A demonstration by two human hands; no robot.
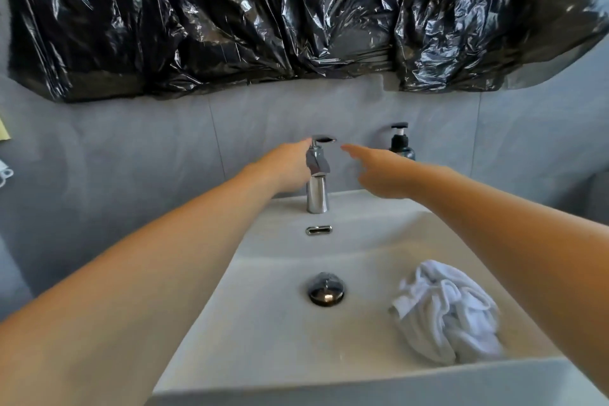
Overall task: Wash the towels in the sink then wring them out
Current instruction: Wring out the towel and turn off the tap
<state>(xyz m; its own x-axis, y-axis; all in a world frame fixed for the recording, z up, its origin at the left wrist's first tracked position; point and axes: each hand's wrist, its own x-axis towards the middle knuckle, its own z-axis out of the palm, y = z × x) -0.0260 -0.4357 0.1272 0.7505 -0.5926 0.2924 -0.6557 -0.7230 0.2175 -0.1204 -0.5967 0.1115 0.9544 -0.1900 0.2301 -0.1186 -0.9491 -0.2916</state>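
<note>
The left hand (290,168) reached behind the faucet (317,175), fingers hidden, grip unclear; the right hand (382,175) pointed one finger beside it, holding nothing; a crumpled white towel (448,313) lay in the sink (263,323).

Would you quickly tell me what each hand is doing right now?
Left hand: at the tap, behind it; grip cannot be told.
Right hand: open, forefinger pointing toward the tap handle, holding nothing.

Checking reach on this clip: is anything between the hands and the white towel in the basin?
Nothing visible. The white towel lies bunched in the sink, right of the drain; both hands, left hand and right hand, are up at the faucet.
</note>
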